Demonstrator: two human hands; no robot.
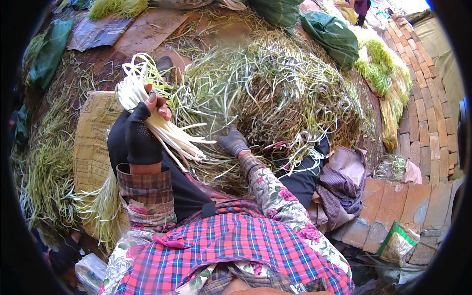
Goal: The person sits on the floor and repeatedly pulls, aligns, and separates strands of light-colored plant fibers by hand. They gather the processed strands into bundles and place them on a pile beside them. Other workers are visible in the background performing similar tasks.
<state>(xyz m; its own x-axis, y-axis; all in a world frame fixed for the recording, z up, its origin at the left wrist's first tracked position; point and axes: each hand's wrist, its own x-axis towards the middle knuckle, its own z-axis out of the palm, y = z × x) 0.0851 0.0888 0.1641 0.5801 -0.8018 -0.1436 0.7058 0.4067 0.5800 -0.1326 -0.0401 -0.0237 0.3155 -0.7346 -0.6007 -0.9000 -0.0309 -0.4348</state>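
Observation:
My left hand [147,110], in a black fingerless glove, is closed around a bundle of long pale stalks, perhaps garlic chives [134,90], above my left leg. The looped yellow-green ends stick up past the fingers, and the white ends fan out down to the right. My right hand [233,141], in a grey glove, is beside the tips of the white ends, at the near edge of a big heap of loose stalks and straw-like trimmings [273,88]. Whether its fingers pinch a stalk cannot be told.
A yellow printed sack [94,136] lies at my left with pale stalks [105,210] on it. Green sacks [332,37] stand beyond the heap. More yellow-green bundles [379,66] lie along the brick paving [424,110]. A crumpled checked cloth [341,188] is by my right leg. Part of another person [361,7] shows at the top right.

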